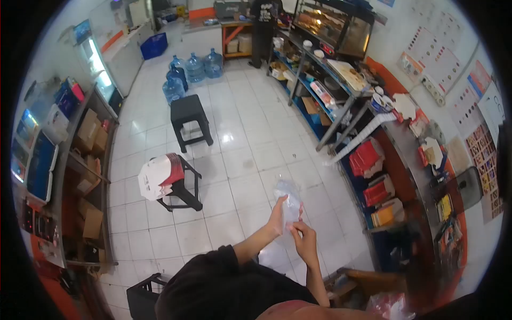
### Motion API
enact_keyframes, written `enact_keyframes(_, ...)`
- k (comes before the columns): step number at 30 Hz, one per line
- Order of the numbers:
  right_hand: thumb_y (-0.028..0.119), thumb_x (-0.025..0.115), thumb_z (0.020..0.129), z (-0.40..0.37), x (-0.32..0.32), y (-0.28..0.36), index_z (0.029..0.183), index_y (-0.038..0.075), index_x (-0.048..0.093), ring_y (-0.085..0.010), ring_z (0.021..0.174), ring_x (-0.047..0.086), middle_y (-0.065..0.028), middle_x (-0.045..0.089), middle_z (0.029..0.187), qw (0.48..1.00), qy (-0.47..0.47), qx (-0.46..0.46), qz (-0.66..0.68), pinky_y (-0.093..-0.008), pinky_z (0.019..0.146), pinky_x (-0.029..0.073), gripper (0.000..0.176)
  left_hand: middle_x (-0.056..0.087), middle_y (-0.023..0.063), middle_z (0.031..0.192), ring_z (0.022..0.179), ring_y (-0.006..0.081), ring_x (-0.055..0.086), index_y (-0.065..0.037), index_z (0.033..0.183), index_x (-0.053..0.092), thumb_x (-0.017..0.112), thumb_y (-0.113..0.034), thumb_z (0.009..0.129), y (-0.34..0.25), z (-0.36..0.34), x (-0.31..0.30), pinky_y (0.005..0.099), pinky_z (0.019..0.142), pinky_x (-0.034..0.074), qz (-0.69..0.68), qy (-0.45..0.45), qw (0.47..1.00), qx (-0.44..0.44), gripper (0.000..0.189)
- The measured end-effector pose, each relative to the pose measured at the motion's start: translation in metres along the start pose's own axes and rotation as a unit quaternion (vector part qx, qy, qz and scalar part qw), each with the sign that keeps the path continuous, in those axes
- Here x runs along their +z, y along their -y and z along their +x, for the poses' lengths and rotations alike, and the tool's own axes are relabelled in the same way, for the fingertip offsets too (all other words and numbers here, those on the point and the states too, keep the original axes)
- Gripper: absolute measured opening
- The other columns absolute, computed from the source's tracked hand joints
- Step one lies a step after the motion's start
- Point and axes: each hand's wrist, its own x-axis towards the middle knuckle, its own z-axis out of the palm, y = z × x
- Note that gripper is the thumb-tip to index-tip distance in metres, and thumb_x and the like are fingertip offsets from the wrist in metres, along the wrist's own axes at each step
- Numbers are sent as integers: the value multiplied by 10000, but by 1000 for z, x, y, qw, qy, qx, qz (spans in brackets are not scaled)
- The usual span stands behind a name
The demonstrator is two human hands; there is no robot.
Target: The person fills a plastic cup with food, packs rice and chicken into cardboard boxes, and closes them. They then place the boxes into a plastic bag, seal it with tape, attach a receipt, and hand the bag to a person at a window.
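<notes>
A transparent plastic bag (288, 193), perhaps a thin stack of them, is held out in front of my body over the tiled floor. My left hand (278, 216) wraps around its side, thumb on the near face and fingertips showing at the far edge. At the bag's lower end, my right hand (304, 237) pinches the plastic between thumb and fingers. Glare on the film hides whether it is one layer or several.
Folded paper boxes (160, 176) lie on a black stool; another black stool (189, 114) stands beyond. Blue water jugs (196, 68) are farther back. Shelves with red cartons (366, 158) line the right. A person (263, 29) stands at the back by the counter.
</notes>
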Motion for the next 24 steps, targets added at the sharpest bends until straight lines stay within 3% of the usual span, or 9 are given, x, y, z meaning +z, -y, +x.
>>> enact_keyframes(2,72,649,884,5,-4,12,862,-56,648,-185,730,621,-141,651,756,997,-57,50,3,-357,796,479,130,625,111,970,871,234,602,-3,1217,540,451,-544,900,1,5,1,393,748,492,-19,97,993,-62,633)
enact_keyframes(4,106,686,853,11,-17,17,896,-5,630,-260,820,620,-139,655,867,989,-97,108,-18,-398,832,462,131,648,98,1010,875,233,626,-24,1168,596,483,-539,901,19,13,20,343,774,514,42,32,998,-32,591)
enact_keyframes(6,117,697,839,10,-30,19,905,39,627,-257,847,580,-110,641,920,937,-158,5,-313,-377,790,433,124,653,100,1054,905,239,633,-25,1202,590,471,-540,907,30,-5,65,341,825,507,154,12,987,-38,605)
enact_keyframes(9,90,696,813,1,-59,21,944,79,628,-251,881,552,-67,630,962,888,-211,4,-409,-364,778,409,148,655,96,1048,902,238,626,-31,1217,587,467,-542,904,50,12,68,347,838,502,135,32,979,-148,611)
enact_keyframes(11,45,682,796,-5,-79,30,957,83,631,-238,876,560,-46,637,956,890,-230,-104,-379,-369,780,413,174,649,92,1088,941,237,620,-31,1237,577,472,-537,896,59,12,83,358,837,502,190,21,978,-84,619)
enact_keyframes(12,-12,668,797,-9,-86,31,928,50,645,-251,881,573,-43,652,951,895,-243,-101,-361,-367,780,405,147,643,93,1110,935,240,621,-30,1258,563,472,-519,889,63,12,92,357,820,505,203,-48,971,-115,619)
enact_keyframes(16,-40,651,813,-27,-101,33,953,36,619,-239,864,597,-69,660,966,859,-327,-114,-376,-343,791,430,163,640,130,1119,975,273,638,-19,1263,541,438,-485,906,77,36,70,389,860,519,146,42,984,-89,596)
enact_keyframes(20,10,536,938,-36,-119,35,948,42,544,-178,843,585,-87,628,869,803,-573,-108,-126,-316,795,469,35,621,117,1158,979,258,620,-21,1314,497,464,-481,888,77,63,22,394,838,515,103,77,989,-77,628)
enact_keyframes(24,51,505,937,-84,-169,22,903,25,589,-153,655,516,-18,469,659,834,-531,-139,54,-305,660,459,94,534,132,1339,1080,244,583,-20,1414,374,496,-481,876,77,58,31,414,906,493,-20,148,984,-96,719)
